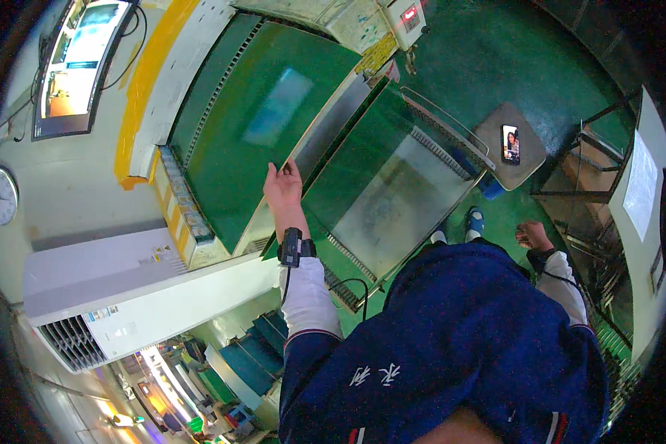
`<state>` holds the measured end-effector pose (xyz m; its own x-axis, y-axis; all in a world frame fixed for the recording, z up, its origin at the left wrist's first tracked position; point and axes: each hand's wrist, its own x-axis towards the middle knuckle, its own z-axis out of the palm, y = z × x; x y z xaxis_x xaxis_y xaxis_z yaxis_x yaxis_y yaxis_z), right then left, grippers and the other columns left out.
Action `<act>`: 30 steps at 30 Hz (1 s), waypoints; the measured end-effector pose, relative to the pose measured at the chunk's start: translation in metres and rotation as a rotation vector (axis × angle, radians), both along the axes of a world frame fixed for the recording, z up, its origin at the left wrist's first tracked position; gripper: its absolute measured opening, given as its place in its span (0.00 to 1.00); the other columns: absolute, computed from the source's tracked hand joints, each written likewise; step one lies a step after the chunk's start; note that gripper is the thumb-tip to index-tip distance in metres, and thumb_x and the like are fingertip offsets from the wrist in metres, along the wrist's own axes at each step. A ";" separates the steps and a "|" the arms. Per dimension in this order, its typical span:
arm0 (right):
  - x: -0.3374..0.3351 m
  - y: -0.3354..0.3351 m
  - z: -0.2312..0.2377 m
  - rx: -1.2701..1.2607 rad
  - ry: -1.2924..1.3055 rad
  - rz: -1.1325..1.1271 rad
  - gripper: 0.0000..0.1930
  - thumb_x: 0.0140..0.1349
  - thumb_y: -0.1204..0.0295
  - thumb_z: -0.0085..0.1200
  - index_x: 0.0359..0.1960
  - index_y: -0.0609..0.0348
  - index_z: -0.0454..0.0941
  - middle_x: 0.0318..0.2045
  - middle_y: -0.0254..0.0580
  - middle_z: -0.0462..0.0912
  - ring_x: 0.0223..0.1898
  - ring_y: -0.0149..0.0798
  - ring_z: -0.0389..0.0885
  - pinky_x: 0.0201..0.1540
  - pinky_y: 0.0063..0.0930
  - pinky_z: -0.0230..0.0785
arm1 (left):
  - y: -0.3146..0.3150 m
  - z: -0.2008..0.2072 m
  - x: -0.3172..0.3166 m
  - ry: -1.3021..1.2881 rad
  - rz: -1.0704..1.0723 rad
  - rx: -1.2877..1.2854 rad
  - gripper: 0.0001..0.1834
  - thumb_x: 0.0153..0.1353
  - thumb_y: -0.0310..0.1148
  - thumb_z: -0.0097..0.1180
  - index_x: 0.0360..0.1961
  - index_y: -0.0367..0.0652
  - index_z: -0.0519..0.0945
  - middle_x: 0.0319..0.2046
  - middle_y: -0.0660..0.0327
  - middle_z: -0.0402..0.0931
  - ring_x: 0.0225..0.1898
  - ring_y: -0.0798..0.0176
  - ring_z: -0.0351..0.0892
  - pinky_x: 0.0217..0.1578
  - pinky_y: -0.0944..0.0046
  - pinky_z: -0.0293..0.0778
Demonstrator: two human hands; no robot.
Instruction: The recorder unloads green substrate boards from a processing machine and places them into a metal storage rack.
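- Head view, looking steeply down: left hand (283,186) reaches fwd, fingers laid on the pale edge of a big green panel (263,118) of a machine; thumb side up, fingers loosely curled over that edge, gripping nothing else.
- Black wrist strap (291,247) w/ a thin cable sits on the left forearm, just above a white sleeve.
- Right hand (533,236) hangs low at the person's side, well apart from the machine, fingers curled in to a loose fist; can't tell if anything is inside it.
- Second green panel (392,192) lies just right of the first, w/ a worn grey patch in the middle, a metal rail along its far edge.
- Phone (510,143), screen lit, lies on a small grey stool top (529,166) on the green floor (near the right panel's far corner).
- Round wall clock (0,196) far left; monitor (81,63) above it; white cabinet w/ vent slats (126,303) below-left.
- Navy jacket fills the lower frame.
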<state>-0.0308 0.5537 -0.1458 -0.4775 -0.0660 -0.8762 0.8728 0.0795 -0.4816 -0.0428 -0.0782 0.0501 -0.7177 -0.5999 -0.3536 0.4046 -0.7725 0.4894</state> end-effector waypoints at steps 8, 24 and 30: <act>0.016 0.045 -0.069 -0.024 0.232 0.238 0.10 0.54 0.72 0.47 0.16 0.55 0.67 0.13 0.32 0.69 0.14 0.29 0.69 0.12 0.26 0.55 | 0.002 0.008 -0.012 -0.034 0.024 0.046 0.09 0.62 0.30 0.43 0.33 0.31 0.68 0.25 0.51 0.71 0.31 0.55 0.73 0.44 0.54 0.74; 0.006 0.041 -0.066 0.110 1.049 0.660 0.06 0.48 0.69 0.56 0.23 0.56 0.74 0.21 0.40 0.78 0.19 0.37 0.76 0.18 0.28 0.67 | -0.022 -0.003 -0.007 -0.088 -0.081 -0.039 0.15 0.60 0.31 0.48 0.42 0.30 0.67 0.42 0.49 0.69 0.45 0.53 0.69 0.47 0.55 0.71; 0.019 0.034 -0.068 -0.179 0.031 -0.023 0.09 0.55 0.69 0.50 0.30 0.63 0.74 0.21 0.39 0.77 0.20 0.32 0.75 0.18 0.23 0.66 | 0.016 0.005 0.009 -0.168 -0.285 -0.244 0.18 0.59 0.33 0.50 0.47 0.32 0.67 0.46 0.51 0.69 0.51 0.52 0.66 0.49 0.59 0.69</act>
<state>-0.0115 0.5873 -0.2139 -0.5071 -0.2082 -0.8364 0.8580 -0.0302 -0.5127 -0.0342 -0.0620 0.0549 -0.8114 -0.4665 -0.3521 0.0902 -0.6951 0.7132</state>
